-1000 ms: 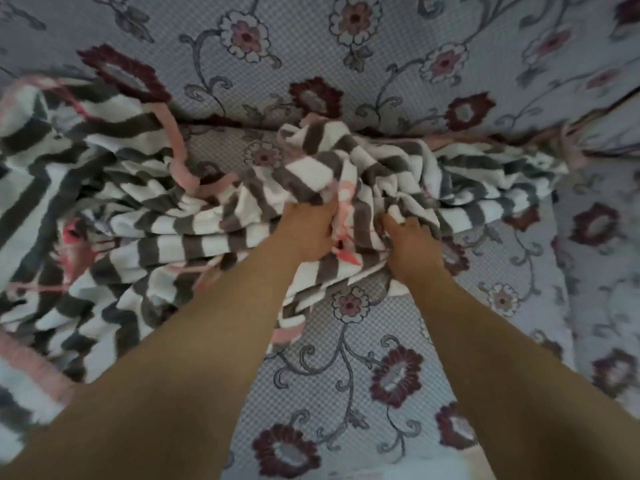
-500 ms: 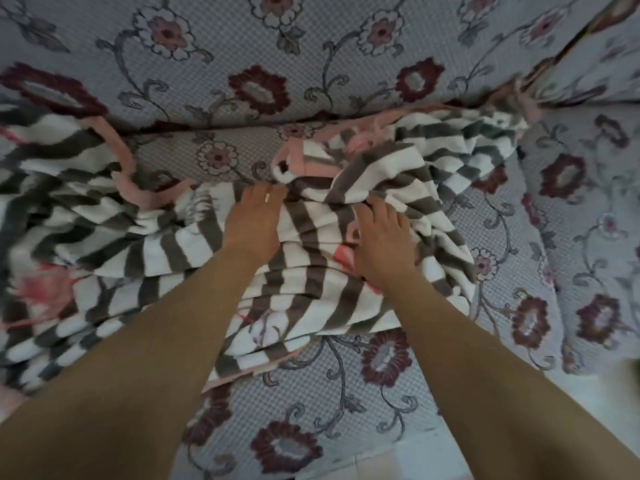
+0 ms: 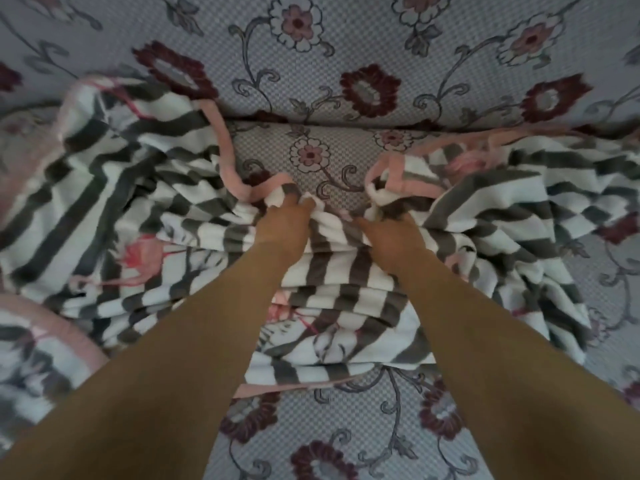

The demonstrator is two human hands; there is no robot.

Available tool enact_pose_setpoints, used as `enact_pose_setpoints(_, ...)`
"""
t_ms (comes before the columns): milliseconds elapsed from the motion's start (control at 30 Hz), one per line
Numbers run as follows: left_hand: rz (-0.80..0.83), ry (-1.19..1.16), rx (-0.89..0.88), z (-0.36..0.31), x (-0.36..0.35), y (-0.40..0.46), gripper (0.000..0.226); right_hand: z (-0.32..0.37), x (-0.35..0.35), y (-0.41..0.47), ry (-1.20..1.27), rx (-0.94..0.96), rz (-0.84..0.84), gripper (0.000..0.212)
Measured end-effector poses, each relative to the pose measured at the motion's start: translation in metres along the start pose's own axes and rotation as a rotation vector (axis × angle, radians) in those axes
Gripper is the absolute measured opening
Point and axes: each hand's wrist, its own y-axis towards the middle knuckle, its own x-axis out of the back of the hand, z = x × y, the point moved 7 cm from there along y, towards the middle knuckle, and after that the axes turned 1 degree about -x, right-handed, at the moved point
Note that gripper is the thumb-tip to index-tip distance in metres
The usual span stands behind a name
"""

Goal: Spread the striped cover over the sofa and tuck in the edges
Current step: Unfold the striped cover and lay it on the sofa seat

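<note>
The striped cover [image 3: 114,216], grey and white with a pink border, lies bunched in folds across the seat of the sofa [image 3: 332,157], which wears a pale floral fabric. My left hand [image 3: 284,223] grips a fold of the cover near its pink edge, fingers curled into the cloth. My right hand [image 3: 391,237] is a little to the right and also clutches the cover, just below a folded-over pink corner. Both forearms reach forward from the bottom of the view. A bare patch of seat shows between the two heaps, beyond my hands.
The sofa's backrest [image 3: 363,57] rises along the top of the view, meeting the seat at a dark crease [image 3: 346,121]. The seat's front part [image 3: 346,427] shows bare floral fabric below the cover. More of the cover hangs off at the lower left [image 3: 38,358].
My hands went from lying flat on the cover to gripping it, farther toward the backrest. The cover's middle has been pulled apart, baring a patch of seat. The view shifted.
</note>
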Motion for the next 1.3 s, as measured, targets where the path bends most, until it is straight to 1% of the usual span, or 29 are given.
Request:
enact_pose_setpoints(33, 0.005, -0.086, -0.059, -0.019, 0.002, 0.004, 0.041, -0.015, 0.000, -0.008, 0.011, -0.053, -0.009, 0.041)
enact_pose_setpoints(100, 0.040, -0.254, -0.207, -0.069, 0.005, 0.010, 0.047, -0.057, -0.002, -0.030, 0.029, -0.194, 0.034, 0.032)
enact_pose_setpoints(167, 0.069, -0.306, -0.351, -0.123, 0.007, 0.013, 0.047, -0.103, -0.006, -0.054, 0.032, -0.319, 0.101, 0.031)
enact_pose_setpoints(267, 0.099, -0.320, -0.432, -0.181, 0.003, 0.015, 0.046, -0.153, -0.004, -0.083, 0.008, -0.447, 0.127, 0.035)
enact_pose_setpoints(300, 0.101, -0.321, -0.435, -0.190, 0.001, 0.015, 0.047, -0.158, -0.003, -0.089, 0.004, -0.459, 0.126, 0.035)
enact_pose_setpoints(367, 0.112, -0.311, -0.419, -0.196, -0.002, 0.015, 0.051, -0.155, 0.002, -0.094, -0.003, -0.421, 0.096, 0.035)
enact_pose_setpoints(433, 0.124, -0.335, -0.419, -0.186, -0.002, 0.012, 0.059, -0.141, 0.008, -0.093, 0.006, -0.371, 0.067, 0.040)
enact_pose_setpoints(533, 0.099, -0.312, -0.392, -0.147, 0.007, 0.007, 0.069, -0.113, 0.021, -0.087, 0.026, -0.340, 0.002, 0.052)
enact_pose_setpoints(633, 0.049, -0.236, -0.294, -0.090, 0.013, 0.001, 0.068, -0.075, 0.047, -0.079, 0.003, -0.282, -0.145, 0.069)
enact_pose_setpoints(700, 0.038, -0.183, -0.229, -0.040, 0.018, -0.009, 0.066, -0.033, 0.066, -0.071, -0.027, -0.179, -0.252, 0.075)
enact_pose_setpoints(767, 0.075, -0.122, -0.176, 0.011, 0.017, -0.022, 0.065, 0.011, 0.076, -0.063, 0.010, -0.056, -0.306, 0.074)
enact_pose_setpoints(833, 0.120, -0.056, -0.126, 0.068, 0.017, -0.042, 0.064, 0.069, 0.075, -0.054, 0.054, 0.079, -0.267, 0.072)
enact_pose_setpoints(933, 0.124, -0.024, -0.061, 0.152, 0.018, -0.074, 0.059, 0.170, 0.059, -0.050, 0.125, 0.262, -0.178, 0.068)
enact_pose_setpoints(1000, 0.114, -0.014, -0.014, 0.205, 0.018, -0.095, 0.057, 0.237, 0.044, -0.049, 0.175, 0.341, -0.110, 0.067)
enact_pose_setpoints(1067, 0.141, 0.008, 0.058, 0.256, 0.013, -0.116, 0.064, 0.297, 0.028, -0.048, 0.167, 0.402, -0.053, 0.067)
enact_pose_setpoints(1133, 0.200, 0.063, 0.098, 0.298, 0.002, -0.134, 0.071, 0.342, 0.012, -0.047, 0.156, 0.416, 0.001, 0.064)
enact_pose_setpoints(1200, 0.263, 0.119, 0.082, 0.336, -0.013, -0.150, 0.077, 0.386, -0.003, -0.041, 0.167, 0.365, 0.027, 0.058)
enact_pose_setpoints(1233, 0.282, 0.146, 0.050, 0.350, -0.020, -0.154, 0.077, 0.403, -0.012, -0.036, 0.165, 0.316, 0.025, 0.056)
enact_pose_setpoints(1300, 0.274, 0.222, -0.027, 0.360, -0.028, -0.157, 0.067, 0.419, -0.026, -0.030, 0.152, 0.201, 0.024, 0.059)
